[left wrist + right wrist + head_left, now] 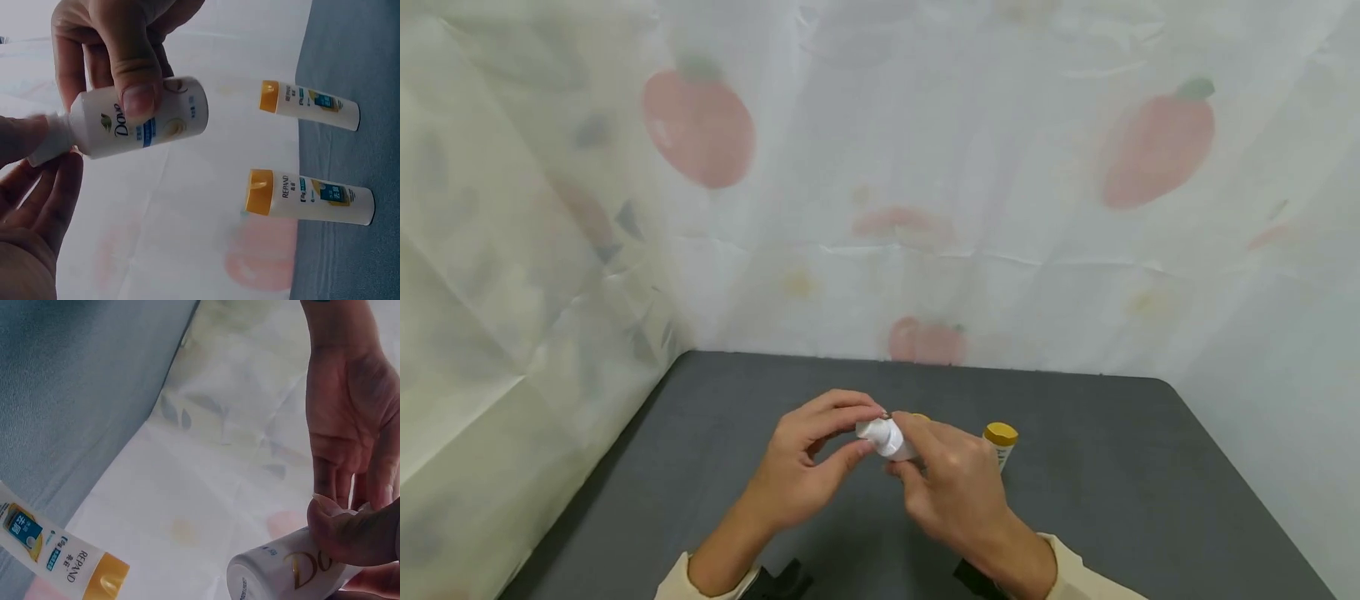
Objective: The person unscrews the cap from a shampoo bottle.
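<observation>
Over the dark grey table [1120, 500] both hands hold a small white Dove bottle [887, 438] [156, 122] [281, 572] lying roughly sideways. My right hand [901, 452] [134, 78] [356, 540] grips its body, thumb across the label. My left hand [867, 430] [45, 149] [350, 487] pinches the white cap end [50, 140] between thumb and fingers. Two white Repand bottles with yellow caps stand on the table just beyond the hands [312, 105] [312, 199]; one shows beside my right hand [1001, 443], the other is mostly hidden behind my fingers [920, 416].
A pale cloth printed with strawberries [925, 167] hangs along the table's far and left sides. The table's rounded right corner [1165, 385] lies behind the bottles. Black wrist straps [786, 579] show at the bottom edge.
</observation>
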`<move>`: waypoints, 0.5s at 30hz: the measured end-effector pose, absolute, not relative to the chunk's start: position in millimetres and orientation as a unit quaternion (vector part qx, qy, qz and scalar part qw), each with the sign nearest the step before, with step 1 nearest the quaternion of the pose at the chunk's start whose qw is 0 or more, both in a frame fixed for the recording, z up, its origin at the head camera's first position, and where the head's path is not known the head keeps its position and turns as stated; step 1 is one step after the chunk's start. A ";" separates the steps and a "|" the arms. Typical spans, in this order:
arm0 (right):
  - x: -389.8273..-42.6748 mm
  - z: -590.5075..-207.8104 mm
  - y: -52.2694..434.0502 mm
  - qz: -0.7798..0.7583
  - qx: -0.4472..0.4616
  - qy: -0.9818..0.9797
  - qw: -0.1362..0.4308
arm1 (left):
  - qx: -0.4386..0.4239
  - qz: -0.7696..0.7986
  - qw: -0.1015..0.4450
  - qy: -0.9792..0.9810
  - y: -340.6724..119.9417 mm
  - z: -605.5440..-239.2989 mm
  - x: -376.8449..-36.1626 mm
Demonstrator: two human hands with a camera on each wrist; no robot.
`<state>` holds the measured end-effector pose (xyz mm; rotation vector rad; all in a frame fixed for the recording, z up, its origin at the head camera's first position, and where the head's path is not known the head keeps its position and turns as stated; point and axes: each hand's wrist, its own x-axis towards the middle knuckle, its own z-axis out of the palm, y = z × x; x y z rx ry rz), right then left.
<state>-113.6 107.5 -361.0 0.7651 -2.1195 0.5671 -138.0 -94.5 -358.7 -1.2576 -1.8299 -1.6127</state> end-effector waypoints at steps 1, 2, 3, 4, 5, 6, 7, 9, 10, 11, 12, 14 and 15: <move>-113.2 -361.1 107.4 0.223 0.301 -0.838 0.398 | -0.443 -0.574 0.199 -0.659 -94.8 -358.5 -138.2; -112.8 -361.3 107.3 0.222 0.301 -0.838 0.399 | -0.435 -0.575 0.200 -0.664 -94.9 -358.3 -138.4; -112.3 -361.6 107.2 0.220 0.300 -0.838 0.400 | -0.431 -0.578 0.201 -0.664 -94.6 -358.1 -138.8; -111.7 -361.7 107.2 0.218 0.300 -0.837 0.401 | -0.429 -0.583 0.203 -0.660 -93.9 -358.0 -139.1; -111.1 -361.9 107.2 0.217 0.301 -0.837 0.401 | -0.430 -0.587 0.205 -0.655 -93.2 -357.9 -139.4; -110.5 -362.1 107.1 0.217 0.302 -0.837 0.401 | -0.436 -0.591 0.208 -0.646 -92.1 -357.9 -139.7; -110.0 -362.3 107.1 0.216 0.303 -0.836 0.402 | -0.443 -0.595 0.212 -0.636 -91.0 -357.8 -140.0; -109.2 -362.3 107.2 0.215 0.306 -0.835 0.404 | -0.458 -0.598 0.218 -0.621 -88.8 -357.5 -140.2; -109.1 -362.0 107.4 0.216 0.307 -0.834 0.405 | -0.463 -0.597 0.222 -0.616 -88.0 -357.2 -140.5; -109.3 -361.7 107.5 0.218 0.307 -0.834 0.404 | -0.467 -0.594 0.225 -0.615 -87.4 -356.7 -140.5; -109.3 -361.2 107.6 0.219 0.306 -0.833 0.405 | -0.469 -0.592 0.225 -0.616 -87.4 -356.2 -140.5; -109.7 -359.7 108.0 0.222 0.304 -0.833 0.405 | -0.468 -0.585 0.216 -0.627 -89.0 -355.2 -139.6; -110.0 -359.0 108.1 0.225 0.304 -0.833 0.404 | -0.467 -0.581 0.210 -0.633 -90.4 -354.8 -139.2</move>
